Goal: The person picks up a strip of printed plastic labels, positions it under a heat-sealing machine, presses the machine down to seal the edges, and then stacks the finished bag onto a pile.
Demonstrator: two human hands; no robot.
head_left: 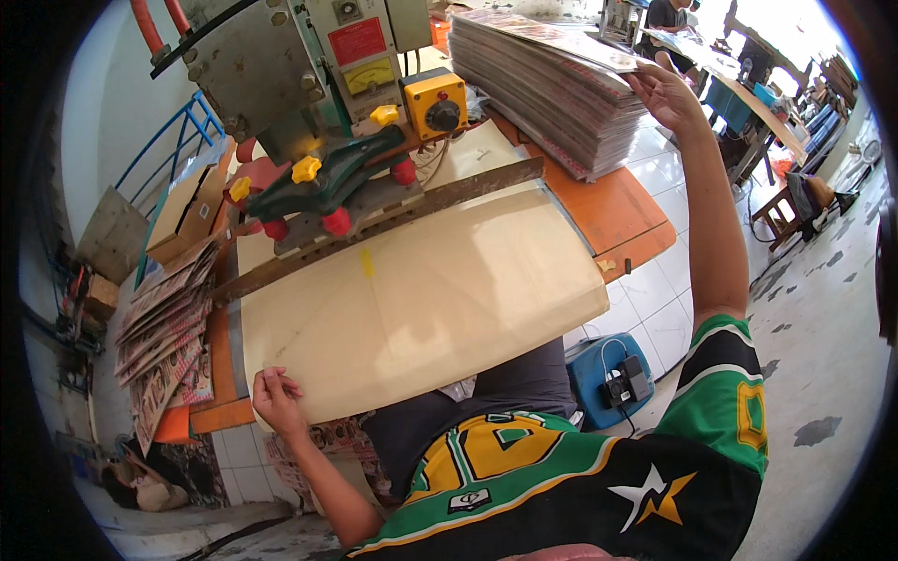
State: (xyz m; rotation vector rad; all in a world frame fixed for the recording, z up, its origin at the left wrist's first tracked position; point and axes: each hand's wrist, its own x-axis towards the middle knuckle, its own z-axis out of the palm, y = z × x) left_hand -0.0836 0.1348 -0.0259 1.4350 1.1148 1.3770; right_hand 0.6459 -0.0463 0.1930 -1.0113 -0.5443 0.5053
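The top sheet lies on a tall stack of printed sheets at the far right of the orange bench. The right hand reaches out to its right corner, the fingers closed on the edge there.

Nearer the person, a broad cream cover with a yellow strip spreads across the bench and hangs over its near edge. The left hand is at the cover's near left corner, its fingers curled; whether they grip anything I cannot tell.

Along the cover's far side runs a long metal bar. Behind it stands a machine with yellow knobs, red feet and a yellow box bearing a black dial.

To the left, flat printed pieces lie in a slanting, fanned pile near a cardboard box. A black adapter sits on a blue stool at right. Farther off, another person sits at a table.
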